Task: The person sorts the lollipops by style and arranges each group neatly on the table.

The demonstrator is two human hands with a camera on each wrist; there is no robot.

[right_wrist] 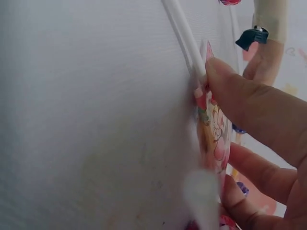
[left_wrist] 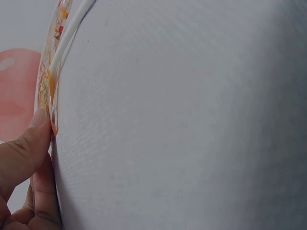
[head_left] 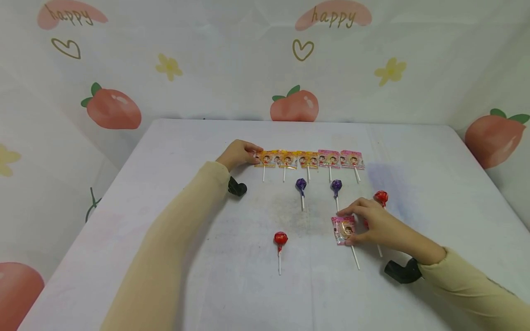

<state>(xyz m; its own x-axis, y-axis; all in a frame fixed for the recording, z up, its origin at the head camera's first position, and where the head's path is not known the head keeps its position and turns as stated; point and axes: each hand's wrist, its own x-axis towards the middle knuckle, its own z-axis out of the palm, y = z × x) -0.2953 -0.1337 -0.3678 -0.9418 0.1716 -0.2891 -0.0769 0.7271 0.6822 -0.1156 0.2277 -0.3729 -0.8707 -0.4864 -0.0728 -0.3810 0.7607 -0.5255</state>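
Observation:
At the left end of a row of flat-wrapped lollipops, my left hand (head_left: 240, 154) pinches the edge of a yellow-wrapped lollipop (head_left: 265, 159). The left wrist view shows the thumb (left_wrist: 34, 139) against that wrapper's corner. My right hand (head_left: 374, 226) holds a pink-wrapped lollipop (head_left: 342, 230) between thumb and fingers, low over the table, its white stick slanting toward the front. In the right wrist view, the thumb (right_wrist: 240, 91) lies near the stick end of the pink wrapper (right_wrist: 216, 129). Behind the right hand, another red lollipop is mostly hidden.
Two more yellow-wrapped lollipops (head_left: 287, 160) and two pink-wrapped ones (head_left: 352, 159) continue the row. Nearer lie two purple ball lollipops (head_left: 301, 185), a red one (head_left: 280, 238) at the front and another red one (head_left: 381, 197) beyond the right hand. A patterned cloth (head_left: 232, 59) hangs behind the table.

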